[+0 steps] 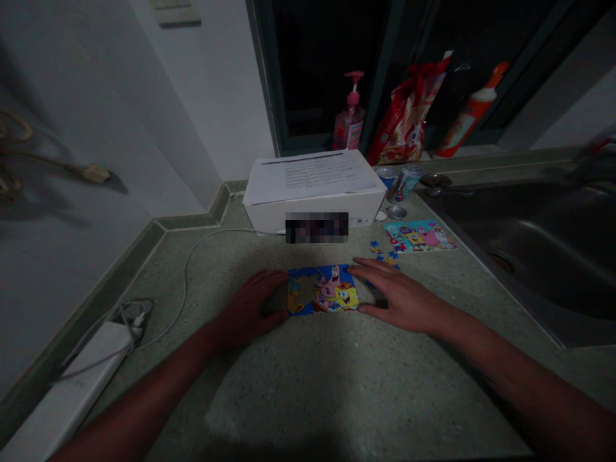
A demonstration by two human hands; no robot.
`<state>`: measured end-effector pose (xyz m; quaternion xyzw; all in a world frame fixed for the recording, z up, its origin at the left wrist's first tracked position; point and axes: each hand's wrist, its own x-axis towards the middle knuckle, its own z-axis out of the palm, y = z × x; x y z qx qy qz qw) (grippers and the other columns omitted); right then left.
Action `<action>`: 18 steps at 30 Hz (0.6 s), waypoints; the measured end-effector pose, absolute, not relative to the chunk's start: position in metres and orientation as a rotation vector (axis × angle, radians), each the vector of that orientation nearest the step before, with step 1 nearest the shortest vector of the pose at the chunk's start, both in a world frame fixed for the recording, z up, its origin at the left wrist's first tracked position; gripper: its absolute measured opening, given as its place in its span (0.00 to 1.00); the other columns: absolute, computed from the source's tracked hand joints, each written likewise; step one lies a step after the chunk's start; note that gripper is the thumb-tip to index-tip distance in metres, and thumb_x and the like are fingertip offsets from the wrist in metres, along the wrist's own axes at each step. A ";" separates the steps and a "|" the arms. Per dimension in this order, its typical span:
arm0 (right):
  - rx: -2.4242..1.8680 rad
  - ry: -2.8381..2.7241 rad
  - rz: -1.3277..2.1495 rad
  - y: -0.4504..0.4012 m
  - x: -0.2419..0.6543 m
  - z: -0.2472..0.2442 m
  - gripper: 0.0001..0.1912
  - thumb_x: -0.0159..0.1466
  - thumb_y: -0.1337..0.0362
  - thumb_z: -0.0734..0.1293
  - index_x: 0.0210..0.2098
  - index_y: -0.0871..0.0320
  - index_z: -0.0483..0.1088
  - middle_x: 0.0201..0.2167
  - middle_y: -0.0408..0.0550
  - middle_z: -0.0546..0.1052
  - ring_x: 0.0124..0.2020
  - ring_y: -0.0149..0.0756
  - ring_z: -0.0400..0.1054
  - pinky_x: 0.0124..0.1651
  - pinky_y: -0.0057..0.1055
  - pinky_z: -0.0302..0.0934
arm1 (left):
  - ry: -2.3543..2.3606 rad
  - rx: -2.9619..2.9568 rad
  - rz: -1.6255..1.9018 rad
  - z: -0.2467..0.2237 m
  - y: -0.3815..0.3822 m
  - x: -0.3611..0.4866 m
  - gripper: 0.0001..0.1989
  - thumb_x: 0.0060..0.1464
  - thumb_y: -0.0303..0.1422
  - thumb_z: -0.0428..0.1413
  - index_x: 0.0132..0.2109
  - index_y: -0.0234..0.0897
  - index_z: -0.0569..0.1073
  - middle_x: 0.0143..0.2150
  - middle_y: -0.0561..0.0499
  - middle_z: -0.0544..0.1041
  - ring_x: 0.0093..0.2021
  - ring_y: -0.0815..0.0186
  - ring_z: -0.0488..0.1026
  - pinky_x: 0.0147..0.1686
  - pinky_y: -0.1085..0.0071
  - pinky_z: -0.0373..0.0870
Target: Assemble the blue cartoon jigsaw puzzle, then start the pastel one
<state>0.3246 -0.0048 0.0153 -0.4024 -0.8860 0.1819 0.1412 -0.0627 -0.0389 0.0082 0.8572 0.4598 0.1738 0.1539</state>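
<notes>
Two hands [250, 308] around part-filled jigsaw tray [322, 290]

The left hand [250, 307] and right hand [399, 298] cup opposite ends of a SpongeBob jigsaw puzzle [322, 290]. Loose puzzle pieces [382, 251] and a picture card [418, 236] lie beyond the right hand, near a steel sink [520, 256].

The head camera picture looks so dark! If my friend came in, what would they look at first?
Your friend would probably spot the bright SpongeBob jigsaw puzzle first, sitting on the speckled countertop between the left hand and right hand. Just beyond it, to the right, lie a colourful SpongeBob picture card and loose puzzle pieces. The big white box stands farther back, with papers on top.
</notes>
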 end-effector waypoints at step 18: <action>-1.185 -2.550 0.534 -0.005 0.323 0.019 0.38 0.66 0.59 0.76 0.72 0.54 0.66 0.74 0.63 0.67 0.75 0.60 0.61 0.73 0.60 0.62 | 1.358 2.421 0.462 0.012 -0.039 -0.060 0.36 0.60 0.37 0.65 0.73 0.45 0.66 0.72 0.43 0.73 0.72 0.45 0.69 0.72 0.41 0.69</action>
